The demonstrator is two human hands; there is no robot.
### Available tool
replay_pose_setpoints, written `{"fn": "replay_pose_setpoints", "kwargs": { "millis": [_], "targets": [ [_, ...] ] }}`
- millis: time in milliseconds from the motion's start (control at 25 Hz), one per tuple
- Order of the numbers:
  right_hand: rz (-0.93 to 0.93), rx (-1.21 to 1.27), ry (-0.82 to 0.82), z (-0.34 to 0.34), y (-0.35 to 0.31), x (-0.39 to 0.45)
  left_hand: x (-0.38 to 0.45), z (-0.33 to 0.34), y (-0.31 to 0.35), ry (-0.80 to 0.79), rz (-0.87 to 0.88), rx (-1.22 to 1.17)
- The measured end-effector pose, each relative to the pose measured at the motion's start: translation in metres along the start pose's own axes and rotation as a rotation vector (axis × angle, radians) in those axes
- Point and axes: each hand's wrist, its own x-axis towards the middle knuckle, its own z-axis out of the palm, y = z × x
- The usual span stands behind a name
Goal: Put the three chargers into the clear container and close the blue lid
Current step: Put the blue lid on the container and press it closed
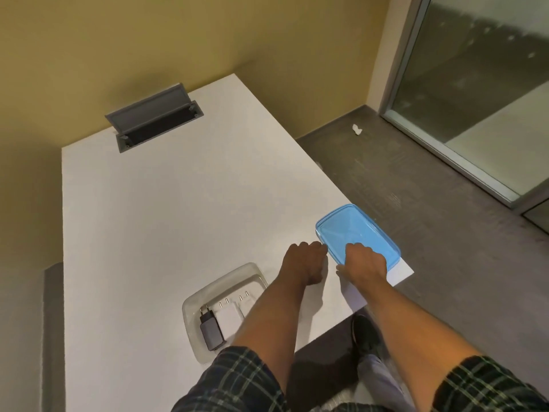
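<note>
Chargers sit together in the clear container (193, 301) at the near edge of the white bench (166, 209): a dark grey charger (211, 331) on the left, a white charger (227, 318) touching its right side, and a second white charger (248, 306) beside that, partly hidden under the left forearm. All three lie flat with their prongs pointing away from the person. The container is open, with no lid on it. Both forearms reach out from rolled plaid sleeves (237, 382) across the near edge of the bench. The left hand (303, 263) rests on the bench just beyond the container, its fingers curled under and its fingertips at the near left edge of the blue lid (356, 233); whether they grip that edge cannot be told. The right hand (364, 261) lies on top of the near end of the lid, fingers bent and pressing down on it, thumb out to the left. The lid lies flat by the right edge of the bench, apart from the container. Farther back, a grey cable hatch (154, 117) stands open in the bench near the yellow wall (208, 34).
</note>
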Motion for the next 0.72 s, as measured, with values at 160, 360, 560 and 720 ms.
{"fn": "replay_pose_setpoints", "kwargs": {
  "millis": [160, 360, 560, 720],
  "targets": [
    [-0.014, 0.021, -0.009, 0.007, 0.006, 0.002, 0.007, 0.013, 0.006, -0.029, 0.027, 0.038],
    [-0.065, 0.01, -0.025, 0.016, 0.011, 0.006, 0.016, 0.017, 0.008, 0.021, 0.072, 0.039],
    [-0.152, -0.018, -0.025, 0.02, 0.012, 0.007, 0.02, 0.014, 0.009, -0.007, 0.077, 0.026],
    [-0.249, 0.101, 0.064, 0.013, 0.009, 0.002, 0.018, 0.008, 0.003, 0.006, 0.088, 0.048]
  ]
}}
